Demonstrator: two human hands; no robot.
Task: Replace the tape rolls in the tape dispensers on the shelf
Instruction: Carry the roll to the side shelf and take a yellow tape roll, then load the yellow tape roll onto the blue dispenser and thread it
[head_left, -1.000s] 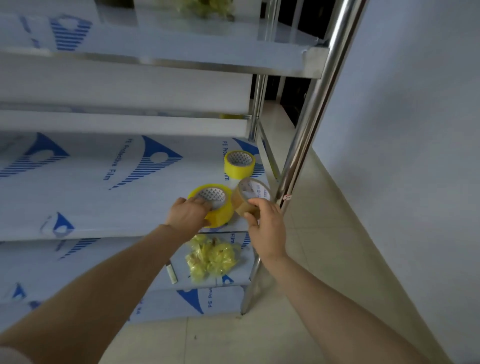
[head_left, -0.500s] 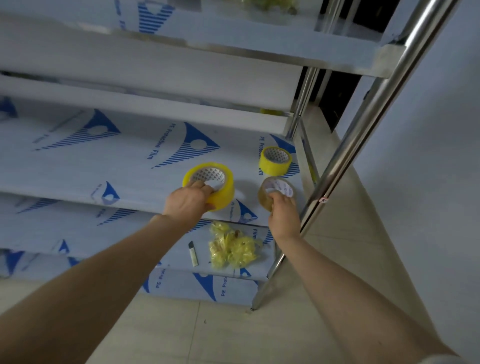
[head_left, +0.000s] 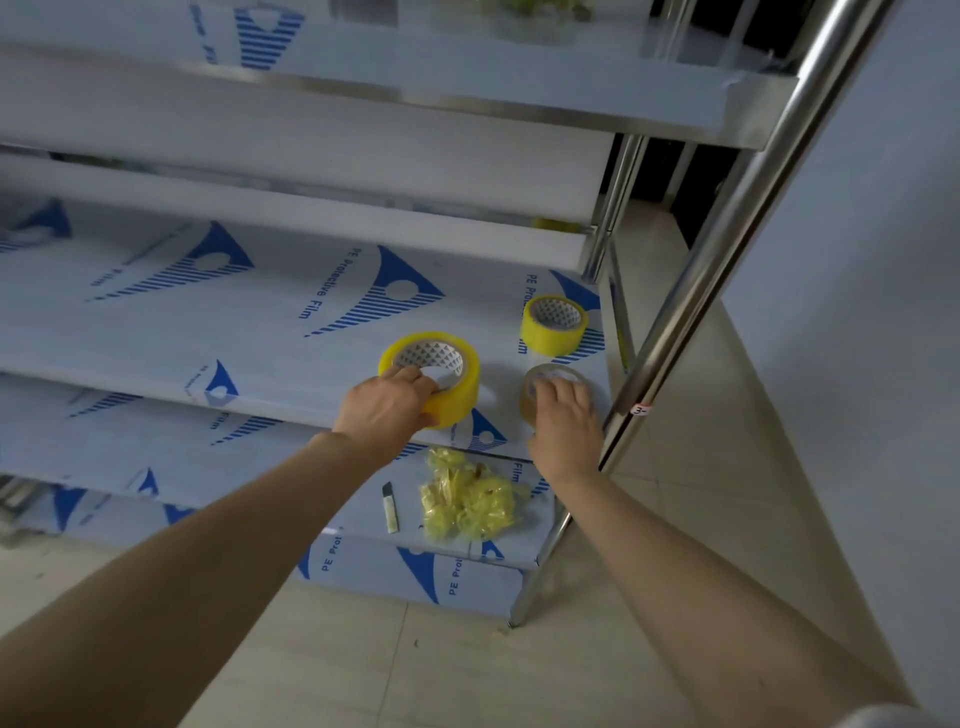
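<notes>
Tape rolls: left hand (head_left: 387, 402) grips yellow roll (head_left: 434, 376), right hand (head_left: 566, 421) brown roll (head_left: 540, 384).

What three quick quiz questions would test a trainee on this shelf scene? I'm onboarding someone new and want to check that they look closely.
1. True or false: the left hand is on the large yellow tape roll.
2. How many tape rolls lie on the middle shelf?
3. What lies beside the crumpled yellow tape on the lower shelf: (a) scissors, (b) small utility knife, (c) pen?

Key
1. True; it grips the near rim.
2. Three: the large yellow one, the small yellow roll, and the brown roll under the right hand.
3. b
</notes>
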